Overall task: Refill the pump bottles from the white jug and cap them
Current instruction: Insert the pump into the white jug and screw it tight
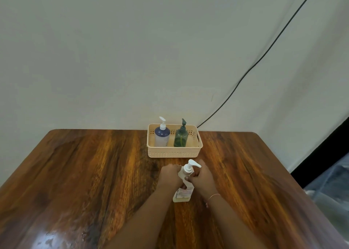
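We see the small cream plastic pump bottle with a white pump top (184, 194) standing on the shiny brown wooden table (94, 173), near the front of the peach plastic basket with little holes (173, 152). The left hand (171, 175) wraps round its body and the right hand (202, 177) curls round its neck. We think it is light and smooth, so it could slip or tip. It seems best to hold the body tight and twist at the collar. The basket holds two upright bottles, a blue-and-white one (162, 137) and a see-through green one (180, 138), both with pumps on (how full, we cannot tell).
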